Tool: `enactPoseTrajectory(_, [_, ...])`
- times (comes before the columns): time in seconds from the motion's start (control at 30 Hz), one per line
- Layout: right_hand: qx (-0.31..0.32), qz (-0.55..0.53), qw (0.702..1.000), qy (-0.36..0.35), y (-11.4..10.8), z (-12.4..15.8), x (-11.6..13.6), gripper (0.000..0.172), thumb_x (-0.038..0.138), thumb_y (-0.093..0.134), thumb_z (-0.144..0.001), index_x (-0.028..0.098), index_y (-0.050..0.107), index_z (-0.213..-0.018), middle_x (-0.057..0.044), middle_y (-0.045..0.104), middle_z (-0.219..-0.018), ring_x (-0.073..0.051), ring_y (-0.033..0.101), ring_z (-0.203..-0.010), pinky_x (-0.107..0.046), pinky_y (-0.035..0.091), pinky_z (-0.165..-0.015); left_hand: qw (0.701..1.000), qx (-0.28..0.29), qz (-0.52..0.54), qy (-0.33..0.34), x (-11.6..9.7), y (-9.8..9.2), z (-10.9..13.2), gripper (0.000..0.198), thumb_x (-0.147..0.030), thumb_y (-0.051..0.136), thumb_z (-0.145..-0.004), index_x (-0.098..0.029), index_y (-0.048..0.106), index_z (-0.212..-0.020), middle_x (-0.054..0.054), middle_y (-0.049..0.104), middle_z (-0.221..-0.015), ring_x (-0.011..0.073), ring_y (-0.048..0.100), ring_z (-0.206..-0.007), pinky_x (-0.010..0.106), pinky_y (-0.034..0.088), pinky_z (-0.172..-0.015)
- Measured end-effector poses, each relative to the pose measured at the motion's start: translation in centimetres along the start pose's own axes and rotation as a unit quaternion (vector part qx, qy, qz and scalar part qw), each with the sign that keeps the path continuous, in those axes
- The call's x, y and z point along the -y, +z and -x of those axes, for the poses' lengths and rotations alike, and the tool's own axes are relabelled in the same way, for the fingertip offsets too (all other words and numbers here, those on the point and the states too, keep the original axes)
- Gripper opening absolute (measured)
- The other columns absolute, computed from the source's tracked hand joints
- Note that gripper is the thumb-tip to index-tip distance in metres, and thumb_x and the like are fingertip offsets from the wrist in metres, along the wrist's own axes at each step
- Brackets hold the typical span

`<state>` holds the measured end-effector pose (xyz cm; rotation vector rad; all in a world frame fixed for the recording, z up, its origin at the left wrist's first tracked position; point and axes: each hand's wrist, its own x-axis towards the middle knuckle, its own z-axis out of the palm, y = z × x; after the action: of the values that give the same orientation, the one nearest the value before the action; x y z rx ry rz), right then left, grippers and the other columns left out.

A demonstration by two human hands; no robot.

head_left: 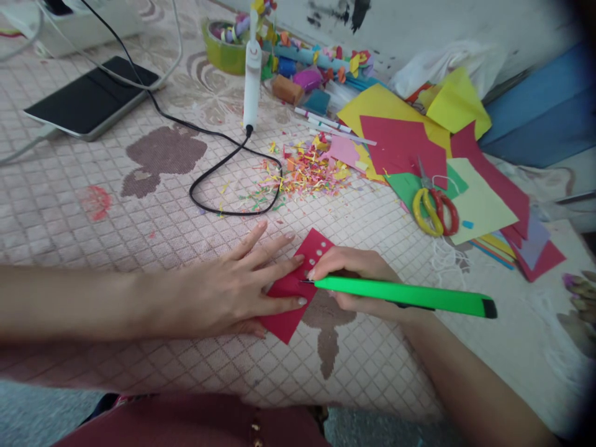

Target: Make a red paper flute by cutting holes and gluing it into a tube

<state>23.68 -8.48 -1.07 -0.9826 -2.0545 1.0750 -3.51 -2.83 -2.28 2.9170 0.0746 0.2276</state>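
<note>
A red piece of paper [287, 323] with several small round holes near its far end lies on the patterned tablecloth in front of me. Across it rests my left hand [246, 279], fingers spread and pressing the sheet flat. My right hand [361, 273] grips a green utility knife [410, 295], its handle slanting off to the right. The knife's thin blade touches the paper between two left fingers, just below the holes. Part of the paper is hidden under both hands.
Paper scraps [311, 167] are heaped beyond the paper, near a white glue gun [252, 87] with a looping black cord [193, 192]. Scissors [435, 211] lie on coloured sheets [400, 146] to the right. A tablet [93, 96] and a tape roll [226, 49] sit further back.
</note>
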Motion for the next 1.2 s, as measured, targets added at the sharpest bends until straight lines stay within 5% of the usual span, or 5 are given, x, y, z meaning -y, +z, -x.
enactPoseTrajectory(0.17, [0.003, 0.008, 1.0, 0.0, 0.0, 0.1, -0.2, 0.015, 0.023, 0.063, -0.091, 0.021, 0.069, -0.105, -0.003, 0.075, -0.096, -0.016, 0.068, -0.087, -0.03, 0.052, -0.078, 1.0, -0.004, 0.014, -0.008, -0.1, -0.1, 0.1, 0.062, -0.043, 0.072, -0.089, -0.03, 0.052, -0.146, 0.016, 0.043, -0.157, 0.0442, 0.025, -0.151, 0.075, 0.015, -0.117])
enactPoseTrajectory(0.3, [0.003, 0.006, 1.0, 0.005, 0.0, 0.1, -0.3, 0.015, 0.024, 0.063, -0.091, 0.021, 0.069, -0.105, -0.004, 0.075, -0.096, -0.016, 0.068, -0.087, -0.03, 0.052, -0.08, 0.999, -0.014, 0.032, 0.032, 1.2, -0.6, 0.1, 0.049, -0.03, 0.064, -0.095, -0.03, 0.055, -0.144, 0.012, 0.041, -0.159, 0.0388, 0.021, -0.154, 0.07, 0.013, -0.121])
enactPoseTrajectory(0.43, [0.0, -0.003, 1.0, -0.001, 0.0, 0.1, -0.4, 0.016, 0.024, 0.065, -0.091, 0.021, 0.07, -0.105, -0.003, 0.075, -0.097, -0.015, 0.069, -0.088, -0.03, 0.052, -0.083, 0.998, 0.025, 0.025, 0.054, 2.2, -0.8, 0.0, 0.059, -0.015, 0.058, -0.095, -0.034, 0.048, -0.149, 0.009, 0.031, -0.164, 0.0399, 0.014, -0.154, 0.072, 0.016, -0.119])
enactPoseTrajectory(0.97, [0.005, -0.014, 1.0, 0.009, -0.1, 0.3, -0.3, 0.019, 0.023, 0.066, -0.09, 0.022, 0.07, -0.108, -0.003, 0.076, -0.101, -0.015, 0.069, -0.093, -0.028, 0.052, -0.084, 1.0, 0.002, 0.006, 0.031, 1.4, 0.1, 0.3, 0.055, -0.022, 0.062, -0.095, -0.032, 0.049, -0.147, 0.012, 0.034, -0.163, 0.0459, 0.007, -0.154, 0.078, 0.014, -0.116])
enactPoseTrajectory(1.2, [0.007, -0.019, 1.0, 0.015, -0.1, 0.6, -0.6, 0.019, 0.029, 0.066, -0.092, 0.021, 0.07, -0.108, -0.004, 0.075, -0.1, -0.016, 0.068, -0.09, -0.029, 0.051, -0.079, 1.0, -0.004, -0.02, -0.009, -0.3, 0.5, 0.2, 0.048, -0.024, 0.058, -0.097, -0.028, 0.052, -0.145, 0.018, 0.045, -0.155, 0.0463, 0.028, -0.149, 0.076, 0.022, -0.114])
